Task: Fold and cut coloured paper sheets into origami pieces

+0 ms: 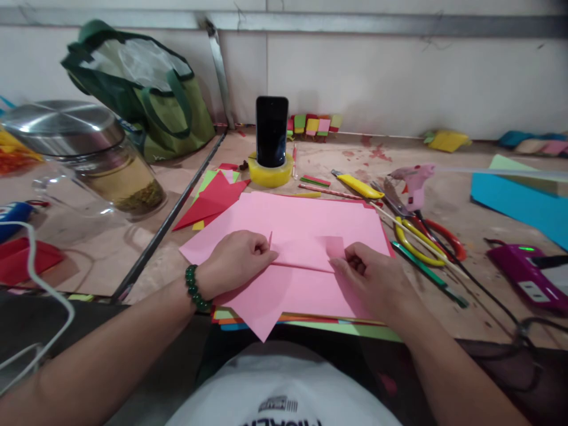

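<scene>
Between my two hands is a narrow folded strip of pink paper (pixel 306 255), lying over larger pink sheets (pixel 306 216). My left hand (pixel 242 260), with a green bead bracelet (pixel 194 287) at the wrist, pinches the strip's left end between thumb and curled fingers. At the other end my right hand (pixel 366 278) pinches it the same way, beside a small upturned pink flap (pixel 335 245). Under the pink sheets, edges of green, orange and blue paper show at the front. One pink corner points toward my body.
A phone (pixel 271 131) stands in a yellow tape roll (pixel 270 171). To the right lie a yellow cutter (pixel 359 184), scissors (pixel 419 241), a pink glue gun (pixel 413 183) and a purple power strip (pixel 528 275). Left are a glass tea mug (pixel 119 177), a green bag (pixel 177 118) and red paper (pixel 213 198).
</scene>
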`<act>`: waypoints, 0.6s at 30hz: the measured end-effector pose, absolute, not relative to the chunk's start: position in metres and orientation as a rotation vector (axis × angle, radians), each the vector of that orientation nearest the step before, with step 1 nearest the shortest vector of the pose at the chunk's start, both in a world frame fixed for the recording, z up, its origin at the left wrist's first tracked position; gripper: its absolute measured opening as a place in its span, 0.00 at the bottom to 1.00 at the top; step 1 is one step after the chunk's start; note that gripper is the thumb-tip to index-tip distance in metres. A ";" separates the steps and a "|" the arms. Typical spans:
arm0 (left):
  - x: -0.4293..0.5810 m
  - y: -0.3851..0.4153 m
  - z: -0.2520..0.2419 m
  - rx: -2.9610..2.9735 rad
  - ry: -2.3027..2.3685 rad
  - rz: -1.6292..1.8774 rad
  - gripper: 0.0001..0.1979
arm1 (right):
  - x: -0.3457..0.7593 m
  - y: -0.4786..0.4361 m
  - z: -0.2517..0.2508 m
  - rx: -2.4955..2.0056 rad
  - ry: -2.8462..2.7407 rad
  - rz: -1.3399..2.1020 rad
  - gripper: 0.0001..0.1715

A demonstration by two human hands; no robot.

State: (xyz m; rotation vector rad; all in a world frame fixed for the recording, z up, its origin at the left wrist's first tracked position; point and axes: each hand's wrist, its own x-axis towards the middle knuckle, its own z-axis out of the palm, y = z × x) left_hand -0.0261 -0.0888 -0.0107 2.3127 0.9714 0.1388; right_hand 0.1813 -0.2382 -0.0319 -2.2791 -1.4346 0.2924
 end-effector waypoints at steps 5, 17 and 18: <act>-0.027 -0.089 -0.014 2.331 0.946 0.162 0.15 | 0.180 -0.238 -0.031 -2.282 -1.422 0.314 0.14; -0.027 -0.091 -0.012 2.387 0.954 0.119 0.16 | 0.181 -0.239 -0.036 -2.257 -1.409 0.325 0.13; -0.027 -0.091 -0.013 2.390 0.954 0.116 0.16 | 0.181 -0.240 -0.036 -2.256 -1.407 0.322 0.13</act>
